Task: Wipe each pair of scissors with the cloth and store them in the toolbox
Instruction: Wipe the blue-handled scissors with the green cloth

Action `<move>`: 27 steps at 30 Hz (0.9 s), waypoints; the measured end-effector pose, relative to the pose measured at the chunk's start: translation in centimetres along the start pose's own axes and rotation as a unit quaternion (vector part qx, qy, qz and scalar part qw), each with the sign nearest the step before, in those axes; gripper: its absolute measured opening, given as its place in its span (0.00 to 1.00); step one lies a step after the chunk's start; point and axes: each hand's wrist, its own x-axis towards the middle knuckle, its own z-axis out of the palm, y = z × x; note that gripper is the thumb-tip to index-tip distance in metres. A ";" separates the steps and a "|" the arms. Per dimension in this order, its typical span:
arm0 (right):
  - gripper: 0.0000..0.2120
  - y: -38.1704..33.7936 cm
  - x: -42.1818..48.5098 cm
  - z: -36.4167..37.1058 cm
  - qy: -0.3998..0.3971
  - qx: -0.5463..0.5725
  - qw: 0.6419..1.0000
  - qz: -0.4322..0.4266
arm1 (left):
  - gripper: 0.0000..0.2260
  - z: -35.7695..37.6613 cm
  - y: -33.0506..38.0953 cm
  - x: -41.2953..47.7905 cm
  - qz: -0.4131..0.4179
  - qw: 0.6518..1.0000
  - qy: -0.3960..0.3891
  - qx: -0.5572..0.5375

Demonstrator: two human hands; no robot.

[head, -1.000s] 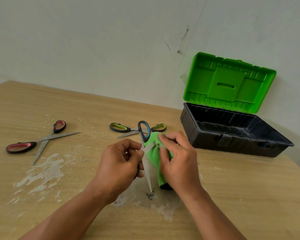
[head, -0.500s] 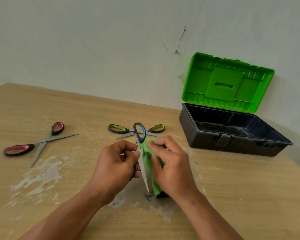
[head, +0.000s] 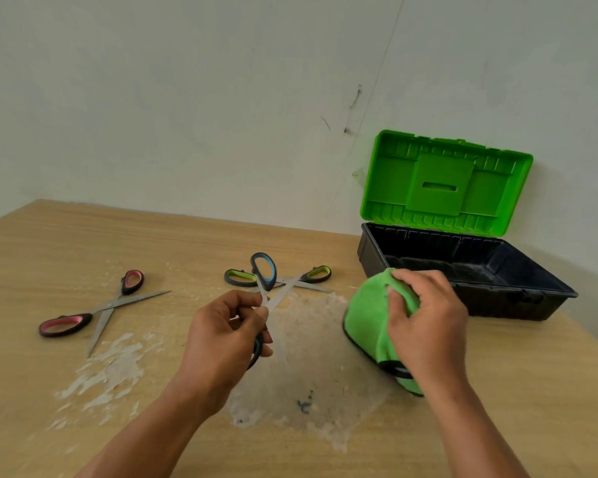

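A wooden table [head: 83, 236] with whitish, perhaps scraped patches [head: 111, 367] meets a marked wall [head: 187, 98].

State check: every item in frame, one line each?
toolbox: lid open, nothing seen inside.
blue scissors: open, gripped by left hand.
pink scissors: open, lying on table.
green scissors: open, lying on table.
cloth: bunched, gripped by right hand, off the blades.

Wooden table [head: 83, 236] bears pink scissors [head: 108, 306], green scissors [head: 316, 274], open toolbox [head: 515, 301], white smears [head: 111, 367]

Even, soft daylight, no glare, shadows faint. Wide-angle bend at edges. Slight motion blur near centre, pic otherwise sharp.
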 end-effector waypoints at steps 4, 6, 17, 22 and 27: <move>0.11 -1.1 -0.2 -1.8 0.009 -0.060 0.998 -0.021 | 0.03 -0.3 0.6 -0.1 -0.007 0.999 0.017 -0.029; 0.10 -2.1 -0.8 -1.4 -0.063 -0.062 0.996 -0.010 | 0.03 0.0 0.9 -0.3 -0.017 0.999 0.017 -0.038; 0.08 -2.8 -2.9 -1.5 -0.274 0.059 0.957 0.073 | 0.01 1.3 3.4 -2.0 -0.067 0.975 -0.006 -0.212; 0.07 -6.6 -3.7 -3.5 -0.335 0.373 0.822 0.271 | 0.05 2.8 4.9 -3.1 -0.067 0.956 0.004 -0.285; 0.07 -9.4 -3.2 -3.5 -0.282 0.378 0.860 0.197 | 0.06 3.8 6.4 -4.0 -0.074 0.940 -0.028 -0.333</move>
